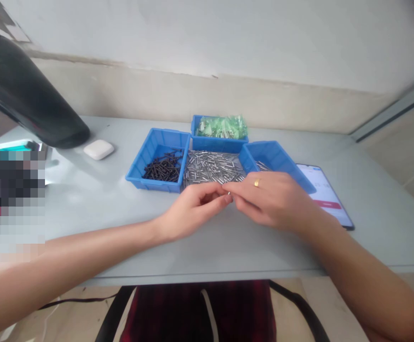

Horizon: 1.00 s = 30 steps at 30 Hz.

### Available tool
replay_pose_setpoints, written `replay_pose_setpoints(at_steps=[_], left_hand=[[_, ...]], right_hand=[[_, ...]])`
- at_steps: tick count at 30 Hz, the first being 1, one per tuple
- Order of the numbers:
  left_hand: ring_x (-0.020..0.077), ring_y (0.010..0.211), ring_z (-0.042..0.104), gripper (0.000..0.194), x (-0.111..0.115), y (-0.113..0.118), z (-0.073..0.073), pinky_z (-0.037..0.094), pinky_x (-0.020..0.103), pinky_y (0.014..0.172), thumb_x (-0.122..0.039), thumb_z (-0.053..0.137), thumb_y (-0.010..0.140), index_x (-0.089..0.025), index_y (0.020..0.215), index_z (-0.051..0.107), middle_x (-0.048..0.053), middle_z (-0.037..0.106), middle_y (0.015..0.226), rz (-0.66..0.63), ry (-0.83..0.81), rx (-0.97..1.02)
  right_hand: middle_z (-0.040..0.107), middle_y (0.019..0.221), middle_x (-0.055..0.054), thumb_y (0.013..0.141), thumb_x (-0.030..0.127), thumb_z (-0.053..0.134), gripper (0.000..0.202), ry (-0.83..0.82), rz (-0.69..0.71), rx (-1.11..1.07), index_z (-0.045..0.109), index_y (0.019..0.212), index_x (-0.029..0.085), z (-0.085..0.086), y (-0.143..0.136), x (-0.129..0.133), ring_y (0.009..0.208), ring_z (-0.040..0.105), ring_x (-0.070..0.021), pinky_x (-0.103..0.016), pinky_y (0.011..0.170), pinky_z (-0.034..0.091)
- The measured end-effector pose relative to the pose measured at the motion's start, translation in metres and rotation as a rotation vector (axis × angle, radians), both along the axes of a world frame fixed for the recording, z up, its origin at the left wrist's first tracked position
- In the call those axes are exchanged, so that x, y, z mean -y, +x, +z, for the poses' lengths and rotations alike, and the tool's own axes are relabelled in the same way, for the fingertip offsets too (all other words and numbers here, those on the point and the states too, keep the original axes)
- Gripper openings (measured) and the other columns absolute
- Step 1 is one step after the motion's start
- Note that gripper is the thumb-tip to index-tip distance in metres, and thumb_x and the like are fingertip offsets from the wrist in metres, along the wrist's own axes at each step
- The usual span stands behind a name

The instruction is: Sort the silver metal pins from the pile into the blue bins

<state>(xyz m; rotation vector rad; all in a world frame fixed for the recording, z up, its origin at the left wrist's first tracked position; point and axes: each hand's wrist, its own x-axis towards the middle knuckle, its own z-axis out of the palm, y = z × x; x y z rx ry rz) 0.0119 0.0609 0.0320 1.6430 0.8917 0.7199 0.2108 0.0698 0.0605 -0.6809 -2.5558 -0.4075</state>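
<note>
My left hand and my right hand meet at the fingertips, just in front of a pile of silver metal pins. Between the pinched fingertips a tiny bright end of a metal piece shows; the rest of it is hidden. Dark screw-like parts lie in the left blue bin. The right blue bin, partly behind my right hand, has some silver pins in it. At the back, a third blue bin holds green plastic packaging with metal pieces.
A large dark cylinder leans in at the left, beside a white rounded case. To the right, a phone with a lit screen lies partly under my right arm. Behind the grey table stands a wall.
</note>
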Motion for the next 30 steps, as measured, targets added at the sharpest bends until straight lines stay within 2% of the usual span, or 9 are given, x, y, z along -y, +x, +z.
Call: replay_pose_setpoints(at_steps=[17, 30], left_hand=[[0.0073, 0.052, 0.039, 0.03, 0.0001, 0.0003, 0.0003, 0.03, 0.02, 0.048, -0.04, 0.049, 0.09, -0.014, 0.081, 0.059, -0.004, 0.045, 0.057, -0.004, -0.002, -0.011], [0.007, 0.052, 0.038, 0.029, 0.0002, 0.0005, -0.0003, 0.03, 0.02, 0.048, -0.039, 0.049, 0.09, -0.014, 0.079, 0.058, -0.005, 0.045, 0.057, -0.012, 0.008, -0.011]], right_hand=[[0.053, 0.058, 0.001, 0.088, 0.013, 0.045, 0.02, -0.01, -0.006, 0.009, 0.065, 0.087, 0.017, 0.001, -0.0007, 0.0007, 0.06, 0.051, -0.0133, -0.026, 0.055, 0.032], [0.059, 0.063, 0.0, 0.088, 0.014, 0.046, 0.019, -0.007, -0.007, 0.01, 0.065, 0.087, 0.017, 0.0015, -0.0006, 0.0014, 0.061, 0.052, -0.0129, -0.026, 0.055, 0.032]])
